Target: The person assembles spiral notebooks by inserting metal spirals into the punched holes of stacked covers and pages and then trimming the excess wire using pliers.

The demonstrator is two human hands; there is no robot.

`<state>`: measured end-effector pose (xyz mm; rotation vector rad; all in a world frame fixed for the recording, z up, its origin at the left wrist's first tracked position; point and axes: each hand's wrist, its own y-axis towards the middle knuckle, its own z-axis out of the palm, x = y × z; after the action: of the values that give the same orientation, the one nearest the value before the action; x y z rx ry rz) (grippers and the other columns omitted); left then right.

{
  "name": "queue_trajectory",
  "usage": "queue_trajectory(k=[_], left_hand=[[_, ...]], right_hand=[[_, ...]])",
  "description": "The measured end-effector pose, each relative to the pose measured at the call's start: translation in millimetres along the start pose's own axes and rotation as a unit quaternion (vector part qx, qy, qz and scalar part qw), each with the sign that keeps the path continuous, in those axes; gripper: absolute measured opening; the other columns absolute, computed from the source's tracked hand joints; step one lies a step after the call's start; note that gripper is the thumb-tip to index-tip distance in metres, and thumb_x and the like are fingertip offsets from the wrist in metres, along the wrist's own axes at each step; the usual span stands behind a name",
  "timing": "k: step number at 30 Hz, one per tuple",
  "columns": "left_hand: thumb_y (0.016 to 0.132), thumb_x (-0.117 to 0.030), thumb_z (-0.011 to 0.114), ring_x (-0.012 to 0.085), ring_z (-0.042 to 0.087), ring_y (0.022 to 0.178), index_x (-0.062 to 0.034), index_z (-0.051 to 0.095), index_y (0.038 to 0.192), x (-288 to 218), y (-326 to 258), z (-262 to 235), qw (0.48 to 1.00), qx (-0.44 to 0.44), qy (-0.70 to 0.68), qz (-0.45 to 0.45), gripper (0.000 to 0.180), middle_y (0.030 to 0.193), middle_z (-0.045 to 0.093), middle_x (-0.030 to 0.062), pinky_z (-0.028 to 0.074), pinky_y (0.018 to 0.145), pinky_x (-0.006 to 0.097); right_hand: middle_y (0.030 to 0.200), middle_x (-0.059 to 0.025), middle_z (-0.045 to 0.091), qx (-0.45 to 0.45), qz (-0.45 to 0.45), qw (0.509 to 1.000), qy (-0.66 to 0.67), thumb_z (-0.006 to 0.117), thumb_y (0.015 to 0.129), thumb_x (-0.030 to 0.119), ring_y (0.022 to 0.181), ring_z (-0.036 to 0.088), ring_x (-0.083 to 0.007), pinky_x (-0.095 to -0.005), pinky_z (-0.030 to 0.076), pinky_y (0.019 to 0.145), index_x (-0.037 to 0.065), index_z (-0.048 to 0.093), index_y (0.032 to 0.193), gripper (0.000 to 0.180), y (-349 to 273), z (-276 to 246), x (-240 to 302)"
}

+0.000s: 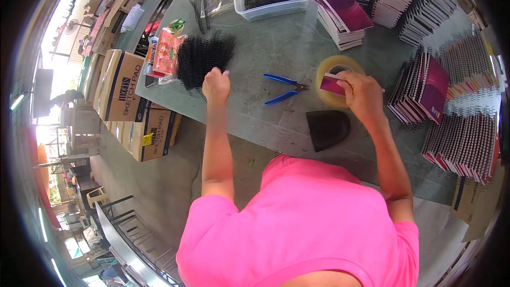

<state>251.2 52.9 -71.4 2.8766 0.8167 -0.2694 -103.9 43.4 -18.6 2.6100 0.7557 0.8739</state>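
My left hand (216, 86) is closed at the near edge of a pile of black binding coils (204, 56); whatever its fingers pinch is hidden. In my right hand (364, 94) is a small purple-covered notepad (330, 84), gripped between thumb and fingers. The notepad hangs above a wide roll of clear tape (355, 65) lying flat on the table. Between my hands lie blue-handled cutting pliers (281, 95) with their handles spread. A dark, round-ended flat piece (328, 129) rests at the table's near edge, below my right hand.
A clear plastic box (272, 13) with more black coils stands at the back, beside stacked purple pads (345, 13). Coil-bound notebooks (419, 85) crowd the right side of the green table (260, 48). Colourful packets (167, 50) lie left; cardboard boxes (122, 85) stand beyond the left edge.
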Motion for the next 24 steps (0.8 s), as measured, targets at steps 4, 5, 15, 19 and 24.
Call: queue_trajectory(k=[4, 5, 15, 19, 24], left_hand=[[0.081, -0.028, 0.062, 0.0357, 0.062, 0.089, -0.0024, 0.062, 0.09, 15.4, -11.6, 27.4, 0.996, -0.057, 0.041, 0.047, 0.027, 0.093, 0.063, 0.0178, 0.049, 0.075, 0.045], [0.081, -0.029, 0.062, 0.0357, 0.062, 0.089, -0.0025, 0.061, 0.091, 7.6, -12.8, 20.0, 0.997, -0.04, 0.053, 0.048, 0.028, 0.093, 0.063, 0.017, 0.049, 0.076, 0.045], [0.088, -0.036, 0.053, 0.037, 0.063, 0.084, -0.0101, 0.062, 0.092, 0.3, -8.2, -21.4, 0.987, -0.066, 0.103, 0.102, 0.028, 0.089, 0.065, 0.0149, 0.048, 0.073, 0.047], [0.089, -0.035, 0.055, 0.032, 0.064, 0.075, -0.0083, 0.058, 0.091, -13.5, -3.5, -31.2, 0.988, -0.102, -0.057, 0.099, 0.027, 0.081, 0.066, 0.0121, 0.049, 0.064, 0.043], [0.081, -0.02, 0.07, 0.0128, 0.06, 0.066, -0.0031, 0.063, 0.092, -46.6, -7.0, -57.7, 0.921, -0.114, -0.342, 0.146, 0.021, 0.072, 0.063, 0.0038, 0.047, 0.064, 0.025]], right_hand=[[0.081, -0.0109, 0.064, -0.004, -0.003, 1.0, 0.013, 0.061, 0.079, 0.011, 0.074, 0.061, -0.0312, -0.0412, 0.047, 0.064, 0.006, 0.062, 0.089, 0.011, 3.1, 0.2, -0.3], [0.081, -0.0109, 0.064, -0.001, -0.006, 1.0, 0.017, 0.061, 0.079, 0.011, 0.074, 0.061, -0.0315, -0.0414, 0.047, 0.064, 0.006, 0.063, 0.09, 0.012, 3.3, -1.0, -1.8], [0.083, -0.0122, 0.065, -0.006, 0.042, 0.999, 0.01, 0.06, 0.08, 0.011, 0.075, 0.062, -0.0318, -0.0408, 0.048, 0.065, 0.006, 0.064, 0.091, 0.012, 2.8, 2.0, -6.6], [0.082, -0.0122, 0.065, -0.009, 0.049, 0.999, 0.02, 0.061, 0.08, 0.015, 0.074, 0.061, -0.0322, -0.0412, 0.047, 0.065, 0.007, 0.064, 0.09, 0.014, 7.6, 0.1, -7.8], [0.088, -0.0107, 0.066, 0.041, 0.106, 0.993, 0.015, 0.065, 0.079, 0.017, 0.078, 0.063, -0.0304, -0.037, 0.049, 0.068, 0.01, 0.067, 0.096, 0.019, 10.3, -4.7, 0.5]])
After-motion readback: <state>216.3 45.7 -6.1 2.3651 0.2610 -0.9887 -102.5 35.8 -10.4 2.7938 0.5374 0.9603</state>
